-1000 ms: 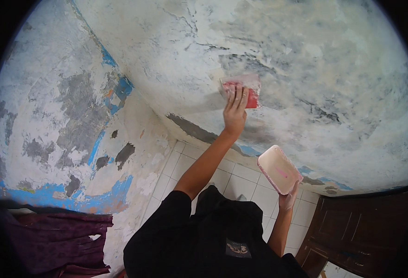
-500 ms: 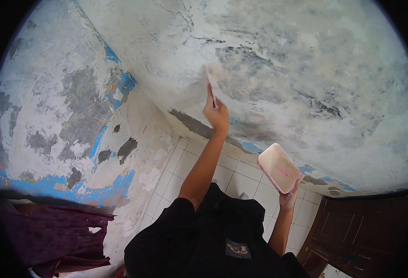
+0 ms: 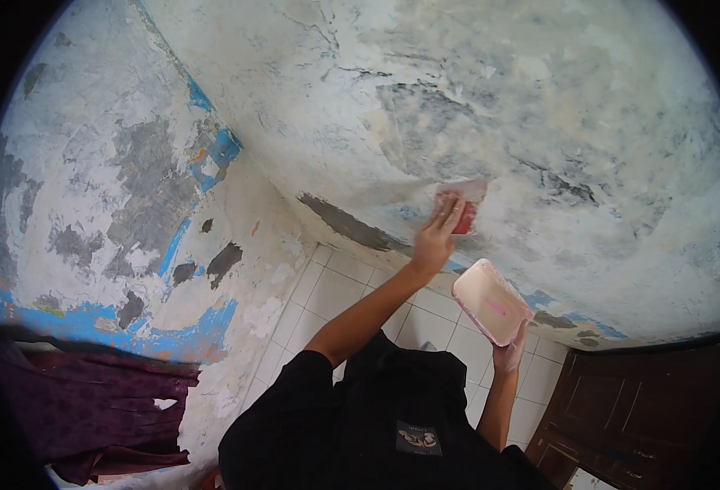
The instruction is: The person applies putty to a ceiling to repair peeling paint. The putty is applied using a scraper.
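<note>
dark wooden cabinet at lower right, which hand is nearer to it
Right. The right hand, holding the pale tray, is up and left of the cabinet in the picture; the left hand is farther up and left, holding the red scraper at the wall.

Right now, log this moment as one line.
left hand: holding red scraper against patchy wall | right hand: holding pink-streaked pale tray | below: white tiled floor

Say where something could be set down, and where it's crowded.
Bare floor tile shows between the left wall and left forearm; a narrower strip lies between right forearm and dark cabinet. Crowded: the facing wall where the left hand holds the red scraper, and near the tray in the right hand.
</note>
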Tool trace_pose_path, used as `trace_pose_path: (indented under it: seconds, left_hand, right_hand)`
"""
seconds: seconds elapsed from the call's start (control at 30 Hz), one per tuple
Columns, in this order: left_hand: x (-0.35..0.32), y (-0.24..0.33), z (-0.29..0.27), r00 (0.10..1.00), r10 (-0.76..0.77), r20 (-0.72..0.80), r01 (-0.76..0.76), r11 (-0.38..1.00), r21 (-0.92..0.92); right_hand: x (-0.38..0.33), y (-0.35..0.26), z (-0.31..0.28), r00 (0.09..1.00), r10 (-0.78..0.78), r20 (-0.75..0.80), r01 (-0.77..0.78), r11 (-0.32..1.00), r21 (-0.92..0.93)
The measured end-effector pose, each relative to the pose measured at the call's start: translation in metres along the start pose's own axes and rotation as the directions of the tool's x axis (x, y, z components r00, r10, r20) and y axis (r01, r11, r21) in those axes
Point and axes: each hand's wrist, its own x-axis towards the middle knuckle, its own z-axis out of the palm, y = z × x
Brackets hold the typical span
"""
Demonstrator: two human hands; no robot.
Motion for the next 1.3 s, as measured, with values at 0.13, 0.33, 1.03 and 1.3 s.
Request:
trace_pose_path:
  seconds: [0.13, 0.33, 1.03, 1.3]
  left_hand:
    - [0.017, -0.036, -0.001, 0.966, 0.163, -0.203, -0.116, 0.967, 0.226]
    - [-0.059, -0.122, 0.072, 0.970, 0.222, -0.101, -0.169, 0.909, 0.380]
    - [0.008, 0.051, 0.092, 0.725, -0.559, -0.401, 0.383, 0.812, -0.440]
    - [-0.019, 0.015, 0.064, 0.934, 0.007, -0.356, 0.005, 1.000, 0.031]
  right_hand:
    - [-0.020, -0.006, -0.018, 0.998, -0.048, -0.036, 0.047, 0.998, -0.028]
    - [-0.047, -0.015, -0.030, 0.986, -0.060, -0.155, 0.062, 0.998, 0.006]
    - [-0.039, -0.080, -0.057, 0.978, -0.057, -0.201, 0.056, 0.998, -0.015]
    - [-0.018, -0.087, -0.056, 0.985, -0.083, -0.151, 0.082, 0.996, -0.018]
